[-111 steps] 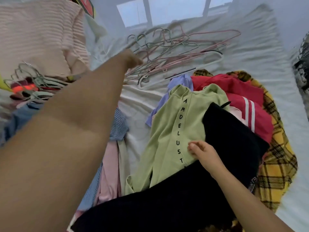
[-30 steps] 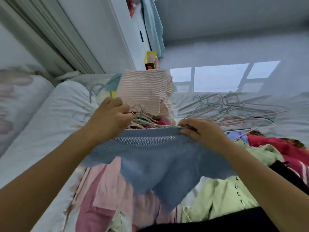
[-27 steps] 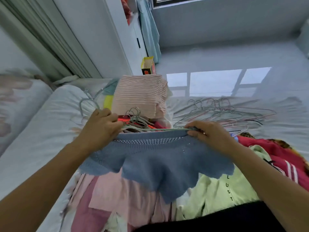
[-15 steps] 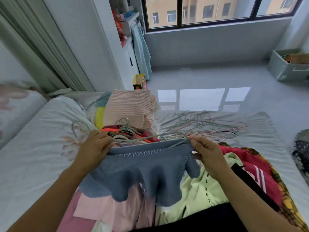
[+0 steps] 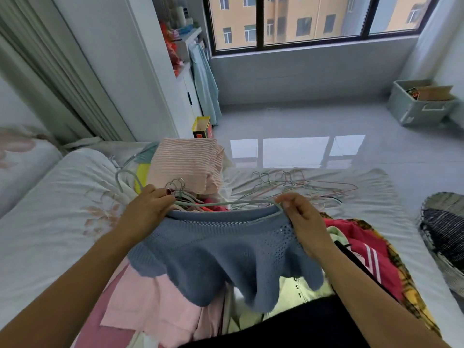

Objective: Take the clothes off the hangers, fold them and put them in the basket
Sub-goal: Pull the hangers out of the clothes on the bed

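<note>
A blue knit top (image 5: pixel 226 254) hangs from a pale green wire hanger (image 5: pixel 226 204) that I hold up over the bed. My left hand (image 5: pixel 148 209) grips the top's left shoulder and the hanger there. My right hand (image 5: pixel 300 217) pinches the hanger's right end and the knit at that shoulder. Beneath lie a pink garment (image 5: pixel 155 305), a light green one (image 5: pixel 298 290), a black one (image 5: pixel 301 327) and a red one (image 5: pixel 361 247). A dark woven basket (image 5: pixel 444 237) shows at the right edge.
A pile of bare wire hangers (image 5: pixel 296 187) lies on the white sheet (image 5: pixel 50 209) behind my hands. A striped pink garment (image 5: pixel 185 164) tops a heap with more hangers. A grey storage box (image 5: pixel 419 106) stands on the floor by the window.
My view has risen from the bed to the window. Both hands picked up the blue top on its hanger, and the hanger's right end now slips out of the neckline.
</note>
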